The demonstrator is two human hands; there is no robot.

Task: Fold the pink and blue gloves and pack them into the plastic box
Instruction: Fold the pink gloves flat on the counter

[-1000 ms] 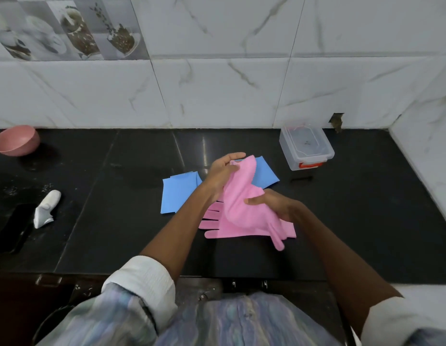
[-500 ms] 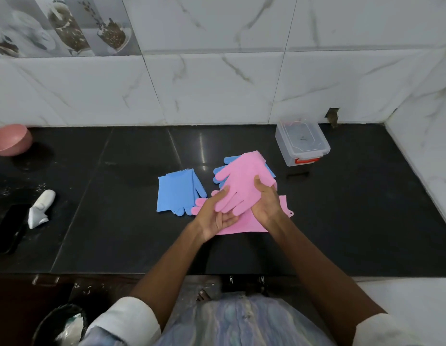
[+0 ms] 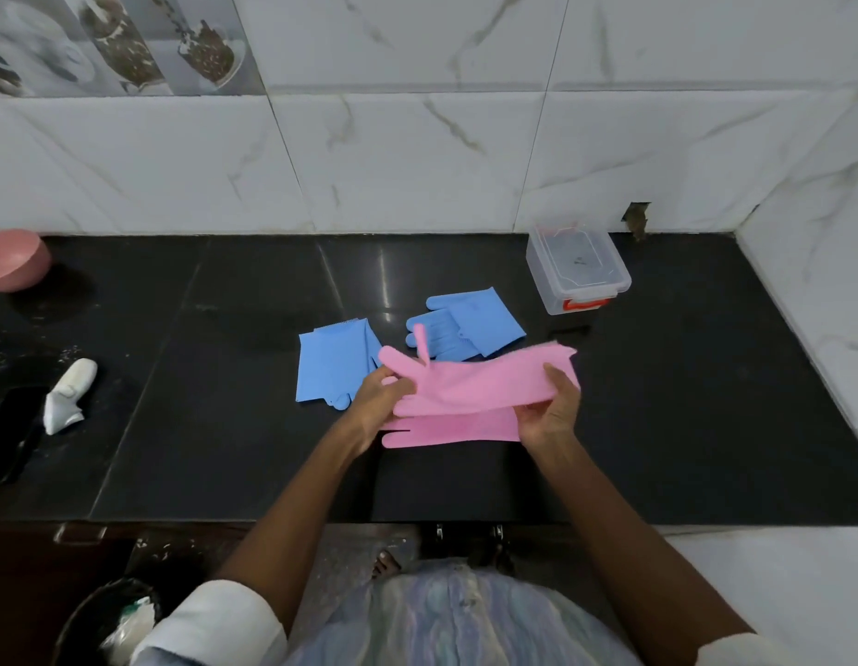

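Bottom of frame: a pale striped garment and two white rolled sleeves are seen. At lower left, a dark bin with crumpled white waste is partly visible below the black stone surface.

Centre of frame: a pink rubber glove is held stretched sideways above the surface. Its finger end is gripped by the left hand, fingers curled round it; its cuff end is pinched by the right hand, thumb on top, fingers underneath. A second pink rubber glove lies flat on the surface directly beneath, its fingers pointing left.

Just beyond, left of centre, a folded blue rubber glove lies flat. A second blue rubber glove lies right of it, partly hidden behind the held glove.

Farther, upper right of centre: a clear plastic box with a red latch stands near the white marble-tiled wall, lid on.

Left edge: a crumpled white object, a black flat item, and a pink bowl are noted.
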